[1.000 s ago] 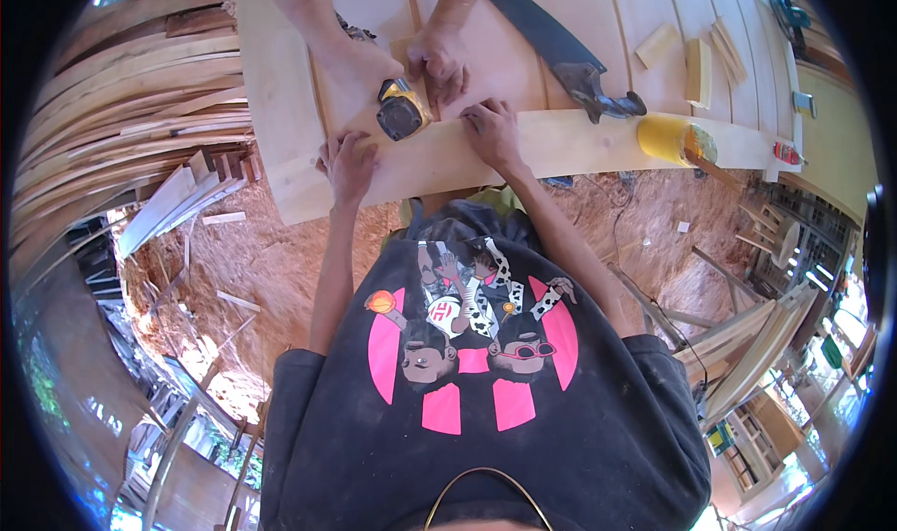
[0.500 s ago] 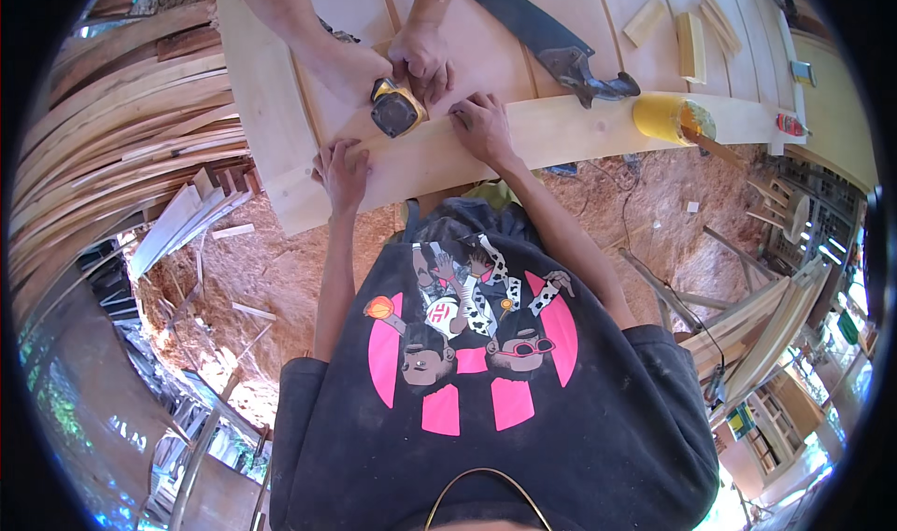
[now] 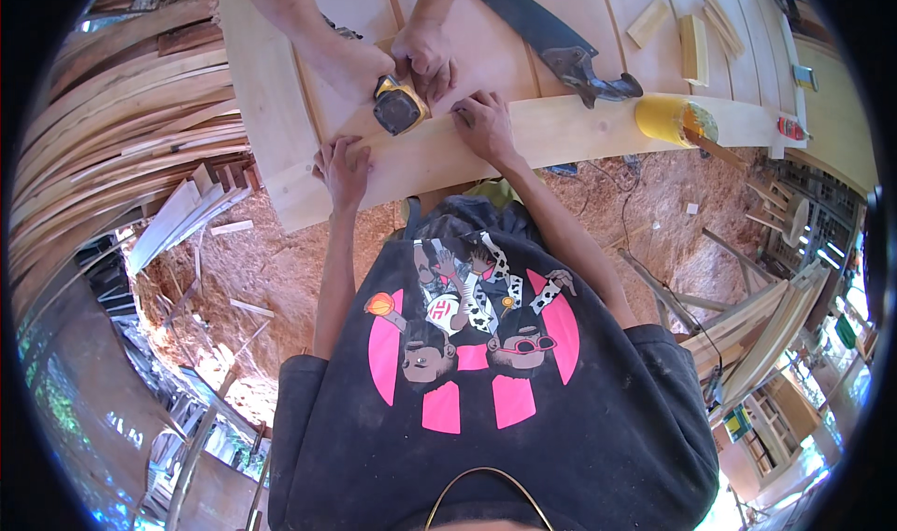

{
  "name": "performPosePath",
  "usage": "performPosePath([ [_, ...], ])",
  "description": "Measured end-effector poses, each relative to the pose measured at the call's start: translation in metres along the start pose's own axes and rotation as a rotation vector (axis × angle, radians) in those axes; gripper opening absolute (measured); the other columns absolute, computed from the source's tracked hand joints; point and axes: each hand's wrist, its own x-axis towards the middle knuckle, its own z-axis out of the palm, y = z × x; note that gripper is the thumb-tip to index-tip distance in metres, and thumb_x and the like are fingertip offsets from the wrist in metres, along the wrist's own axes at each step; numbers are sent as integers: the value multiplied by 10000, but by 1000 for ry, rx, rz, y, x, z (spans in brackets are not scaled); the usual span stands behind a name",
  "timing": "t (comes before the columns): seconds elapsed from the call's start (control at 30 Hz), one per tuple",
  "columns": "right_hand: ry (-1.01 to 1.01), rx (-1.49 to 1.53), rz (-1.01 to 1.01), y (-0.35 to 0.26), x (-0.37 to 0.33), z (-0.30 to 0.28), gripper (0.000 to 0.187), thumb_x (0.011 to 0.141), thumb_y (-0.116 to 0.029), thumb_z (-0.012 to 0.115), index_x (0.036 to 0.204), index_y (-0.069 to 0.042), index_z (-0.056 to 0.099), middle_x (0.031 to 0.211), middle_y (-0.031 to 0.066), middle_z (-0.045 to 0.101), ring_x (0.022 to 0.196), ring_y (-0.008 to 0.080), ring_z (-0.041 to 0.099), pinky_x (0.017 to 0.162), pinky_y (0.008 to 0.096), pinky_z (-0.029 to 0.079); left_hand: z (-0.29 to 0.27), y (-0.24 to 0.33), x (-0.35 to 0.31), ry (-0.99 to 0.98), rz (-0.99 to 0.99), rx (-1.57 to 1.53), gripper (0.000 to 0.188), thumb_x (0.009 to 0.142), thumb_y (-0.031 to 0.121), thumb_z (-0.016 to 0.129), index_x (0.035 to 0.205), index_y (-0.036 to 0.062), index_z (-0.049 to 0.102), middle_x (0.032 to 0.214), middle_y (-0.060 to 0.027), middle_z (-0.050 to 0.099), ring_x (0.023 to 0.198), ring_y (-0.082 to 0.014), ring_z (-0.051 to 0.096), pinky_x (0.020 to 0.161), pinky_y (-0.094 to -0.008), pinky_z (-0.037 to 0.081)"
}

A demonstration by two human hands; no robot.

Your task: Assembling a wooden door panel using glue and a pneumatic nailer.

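Far left, a heap of thin wood strips (image 3: 103, 157) fans out beside the workbench (image 3: 271, 92), and loose offcuts (image 3: 177, 223) lie on the sawdust-covered ground (image 3: 280, 260) below its near edge.

The left hand (image 3: 343, 169) rests flat on a long pale board (image 3: 579, 125) that runs along the near edge of the bench, fingers slightly spread, gripping nothing. Just beyond it a yellow and black tape measure (image 3: 399, 109) sits on the bench, touching the board's far side, held between another person's two hands (image 3: 374, 64) that come in from the top. Those hands and the tape fill the space between the person's own hands.

The right hand (image 3: 484, 125) also presses on the board, fingers bent and close together, fingertips near the tape; whether they pinch anything I cannot tell.

Further right a dark handsaw (image 3: 561, 45) lies slantwise on the bench, its handle touching the board's far edge. A yellow cup (image 3: 668, 120) stands on the board, then small wood blocks (image 3: 691, 45) behind it. The board's near edge overhangs open ground, with stacked timber (image 3: 757, 335) at lower right.
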Motion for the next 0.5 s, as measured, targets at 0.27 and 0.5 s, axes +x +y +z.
performPosePath([
  [0.27, 28, -9, -39, 0, -1, -2, 106, 851, -174, 728, 944, -132, 756, 1011, 83, 679, 1037, 336, 607, 948, 465, 474, 2, 0, -1, -8, -21, -6, 297, 869, 302, 777, 1148, 221, 713, 1285, -22, 573, 1316, -323, 433, 1096, -596, 263],
  [0.5, 23, -13, -35, -1, -1, -3, 108, 849, -167, 726, 943, -120, 754, 1007, 89, 679, 1028, 340, 606, 934, 469, 476, 5, -1, -1, -2, -48, 14, 317, 859, 301, 792, 1150, 208, 708, 1297, -32, 556, 1323, -323, 424, 1104, -604, 254],
])
